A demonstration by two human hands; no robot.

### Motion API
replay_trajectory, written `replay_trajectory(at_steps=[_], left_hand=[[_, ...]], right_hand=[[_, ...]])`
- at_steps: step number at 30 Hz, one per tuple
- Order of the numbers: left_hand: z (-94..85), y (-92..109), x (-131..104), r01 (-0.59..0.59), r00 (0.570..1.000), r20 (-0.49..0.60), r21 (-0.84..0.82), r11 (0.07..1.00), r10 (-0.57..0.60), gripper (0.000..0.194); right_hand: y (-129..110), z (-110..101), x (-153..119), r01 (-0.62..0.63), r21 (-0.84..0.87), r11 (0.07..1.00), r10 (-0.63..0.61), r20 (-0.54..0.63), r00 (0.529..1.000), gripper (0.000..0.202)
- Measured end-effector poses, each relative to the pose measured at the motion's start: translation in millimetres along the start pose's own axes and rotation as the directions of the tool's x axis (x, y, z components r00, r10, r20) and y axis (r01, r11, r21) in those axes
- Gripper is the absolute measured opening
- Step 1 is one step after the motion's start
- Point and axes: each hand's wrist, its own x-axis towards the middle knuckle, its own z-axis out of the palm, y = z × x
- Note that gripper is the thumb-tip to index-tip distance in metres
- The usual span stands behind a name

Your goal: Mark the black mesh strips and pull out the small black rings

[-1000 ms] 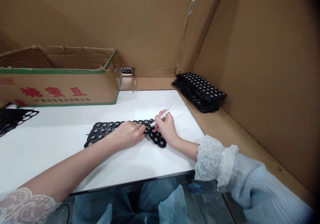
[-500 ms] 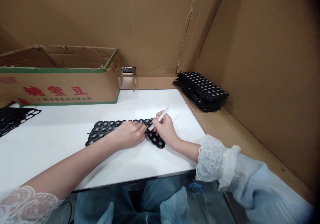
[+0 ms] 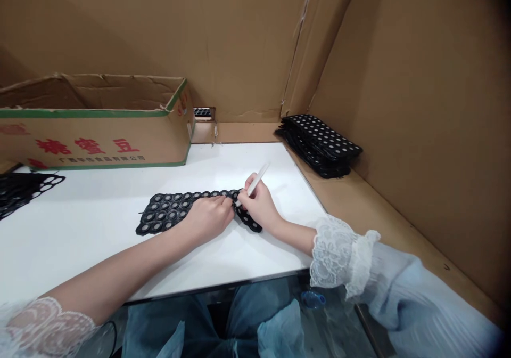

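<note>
On the white table lies a black sheet (image 3: 165,209) with rows of grey round discs set in rings. My left hand (image 3: 211,217) presses on its right part with curled fingers and grips it near the fold. At the right end the sheet bends, showing a dotted face. My right hand (image 3: 261,206) is closed round a slim white pen-like tool (image 3: 258,178), tilted up to the right. The tool's lower tip meets the sheet close to my left fingertips; the exact contact is hidden.
A cardboard box (image 3: 99,134) with green edging and red characters stands back left. Black ring-holed netting (image 3: 24,190) lies at the left edge. Dotted black sheets (image 3: 321,142) are stacked on the cardboard at right. Cardboard walls (image 3: 239,43) rise behind and on the right.
My right hand and the pen-like tool have shifted slightly left and down toward my left fingers. The sheet's bent right end looks narrower.
</note>
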Motion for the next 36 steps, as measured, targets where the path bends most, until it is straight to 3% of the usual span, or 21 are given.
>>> replay_trajectory(at_steps=[5,11,16,20,26,30,36], left_hand=[[-1.2,2.6,2.7,0.169,0.979,0.111,0.008,0.986,-0.168,0.026],[-4.3,-5.5,1.9,0.066,0.992,0.115,-0.069,0.995,-0.058,0.022],[-8.0,-10.8,1.5,-0.054,0.987,0.150,-0.070,0.996,0.064,0.017],[-13.1,-16.5,1.7,-0.076,0.980,0.171,-0.155,0.985,0.103,0.015],[-12.5,-25.9,0.8,-0.175,0.982,0.046,-0.148,0.973,0.183,0.024],[-9.7,-30.8,1.4,-0.250,0.968,-0.040,-0.255,0.934,0.248,0.032],[-13.1,-26.3,3.7,-0.174,0.983,-0.022,-0.445,0.878,0.184,0.017]], right_hand=[[-2.1,-0.8,-0.5,0.029,-0.079,0.996,-0.028,0.013,1.000,0.009],[-0.5,-0.6,-0.6,-0.018,0.016,1.000,0.017,0.010,1.000,0.009],[5.7,-4.5,7.1,-0.153,0.210,0.966,0.175,-0.088,0.981,0.015],[10.9,-9.7,14.8,-0.139,0.245,0.960,0.177,-0.139,0.974,0.017],[13.0,-12.2,17.4,-0.127,0.215,0.968,0.164,-0.165,0.972,0.020],[13.4,-12.5,17.7,-0.143,0.203,0.969,0.176,-0.154,0.972,0.024],[8.5,-17.9,17.5,-0.027,0.121,0.992,0.046,-0.158,0.986,0.027]])
